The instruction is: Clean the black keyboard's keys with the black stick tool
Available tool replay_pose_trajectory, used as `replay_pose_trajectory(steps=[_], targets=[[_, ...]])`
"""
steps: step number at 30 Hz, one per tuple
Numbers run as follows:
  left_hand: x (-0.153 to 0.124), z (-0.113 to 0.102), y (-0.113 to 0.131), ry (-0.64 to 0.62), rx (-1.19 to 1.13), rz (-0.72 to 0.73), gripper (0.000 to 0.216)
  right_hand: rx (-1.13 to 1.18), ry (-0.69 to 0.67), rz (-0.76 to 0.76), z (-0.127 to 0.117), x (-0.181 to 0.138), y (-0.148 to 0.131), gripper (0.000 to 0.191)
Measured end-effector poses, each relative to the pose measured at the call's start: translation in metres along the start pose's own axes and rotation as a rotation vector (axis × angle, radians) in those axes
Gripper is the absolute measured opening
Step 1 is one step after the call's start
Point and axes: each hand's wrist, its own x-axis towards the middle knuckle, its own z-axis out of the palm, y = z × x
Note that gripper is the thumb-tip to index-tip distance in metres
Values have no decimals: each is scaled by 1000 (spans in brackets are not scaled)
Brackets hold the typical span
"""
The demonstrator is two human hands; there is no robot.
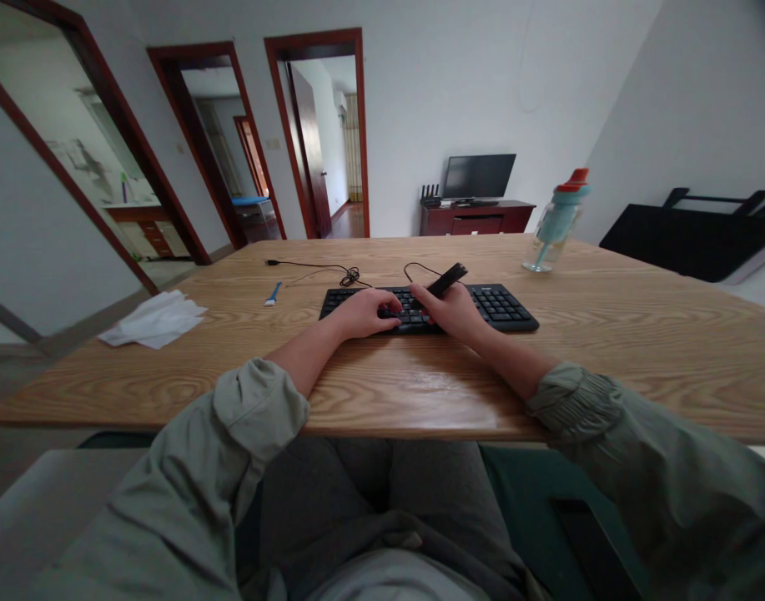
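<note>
A wide wooden table (607,334) fills the middle of the view, its near edge just above the person's lap and rolled-up grey-green sleeves. A black keyboard (500,305) lies flat near the table's centre, a thin black cable (332,267) running from behind it toward the left. On the left part of the table sits a crumpled heap of white tissue (153,321), well apart from the keyboard. Toward the far right stands a clear water bottle (554,221) with a teal top and red cap, upright. The left hand (363,313) rests palm down on the left half of the keyboard, fingers loosely curled onto the keys and gripping nothing. The right hand (454,310) is closed around a slim black tool (446,280), whose free end angles up and to the right above the keys. Between tissue and keyboard lies a small blue-and-white brush (273,293), touched by neither hand.
</note>
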Motion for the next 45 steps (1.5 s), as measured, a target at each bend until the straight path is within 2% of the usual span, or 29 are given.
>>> replay_pose_trajectory(steps=[4,9,13,16,19,23,26,34,41,45], targets=[[-1,-1,0,12,-23,0,28,-22,-28,-54,0,2,1,34],[-1,-1,-1,21,-10,-1,22,-143,-20,-26,-1,3,-2,28],[0,-1,-2,17,-14,55,12,-68,-85,-38,-1,0,-4,24],[-1,-1,-2,39,-5,29,14,-37,-164,-48,-4,-2,-6,22],[-1,0,-2,57,4,4,16,-47,-197,-17,-6,-2,-9,24],[-1,0,-4,57,0,30,14,-145,-100,29,-5,-1,-10,37],[0,1,-4,28,-2,72,14,-127,-76,60,-1,1,-6,41],[0,3,-5,16,-46,152,14,-83,-140,0,-2,1,-3,41],[0,5,-2,41,6,134,13,-128,4,55,3,5,5,52],[0,6,-1,47,19,162,13,-109,-42,8,5,6,9,48]])
